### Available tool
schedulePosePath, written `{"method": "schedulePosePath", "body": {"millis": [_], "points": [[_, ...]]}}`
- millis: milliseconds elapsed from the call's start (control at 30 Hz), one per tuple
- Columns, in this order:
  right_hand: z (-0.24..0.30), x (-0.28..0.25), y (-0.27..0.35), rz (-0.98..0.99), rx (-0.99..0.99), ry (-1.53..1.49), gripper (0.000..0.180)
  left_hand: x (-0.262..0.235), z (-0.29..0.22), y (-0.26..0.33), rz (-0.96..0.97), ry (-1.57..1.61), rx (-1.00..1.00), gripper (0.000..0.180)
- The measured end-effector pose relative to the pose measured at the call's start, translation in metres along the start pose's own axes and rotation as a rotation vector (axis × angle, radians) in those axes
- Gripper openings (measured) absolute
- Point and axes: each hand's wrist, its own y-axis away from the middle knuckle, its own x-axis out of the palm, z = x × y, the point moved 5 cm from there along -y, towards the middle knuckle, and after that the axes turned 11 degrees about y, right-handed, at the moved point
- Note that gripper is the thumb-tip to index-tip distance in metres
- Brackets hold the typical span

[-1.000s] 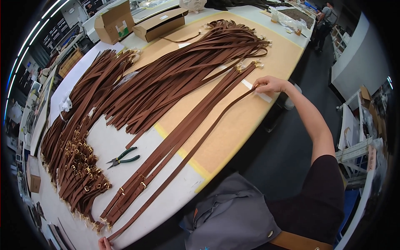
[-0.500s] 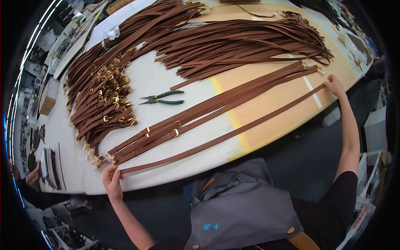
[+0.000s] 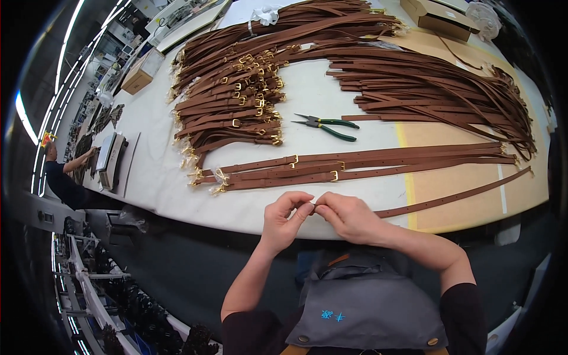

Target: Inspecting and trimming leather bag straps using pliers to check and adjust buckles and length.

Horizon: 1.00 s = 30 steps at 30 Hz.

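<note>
Close together at the table's near edge, both my hands pinch one end of a brown leather strap (image 3: 438, 202). My left hand (image 3: 281, 220) has thumb and forefinger closed at the tip, and my right hand (image 3: 354, 219) grips just beside it. Fingers hide most of that end. The rest of the strap trails right across the table, its far end near a white stripe. Just beyond my hands lie a few buckled straps (image 3: 384, 155) with gold buckles and clasps. Green-handled pliers (image 3: 312, 122) rest behind them, jaws pointing left.
A heap of buckled straps (image 3: 231, 105) fills the left middle of the table (image 3: 160, 189); plain strap ends (image 3: 414, 89) are piled at the right. An open cardboard box (image 3: 441, 19) stands at the back. At far left a person (image 3: 62, 177) works near a scale-like device (image 3: 110, 160).
My hands were far apart, stretching the strap between them. Now they meet at its left end, and the right hand has let go of the far end. The view has swung left.
</note>
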Motion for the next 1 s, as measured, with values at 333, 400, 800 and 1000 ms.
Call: {"method": "schedulePosePath", "body": {"millis": [333,400,800,1000], "points": [[-0.010,0.017,-0.005,-0.011,-0.118,0.091,0.022,-0.068,-0.023,-0.133,0.169,-1.320,0.405,0.022],[-0.012,0.018,-0.004,-0.025,-0.119,0.054,0.021,-0.069,-0.016,-0.145,0.218,-1.362,0.374,0.022],[-0.015,0.014,-0.005,-0.025,-0.091,-0.020,0.022,-0.150,-0.151,-0.099,-0.233,-0.564,0.886,0.018],[-0.028,0.007,-0.004,0.012,0.045,-0.356,0.025,-0.029,-0.131,-0.055,0.042,-0.561,0.977,0.030]]}}
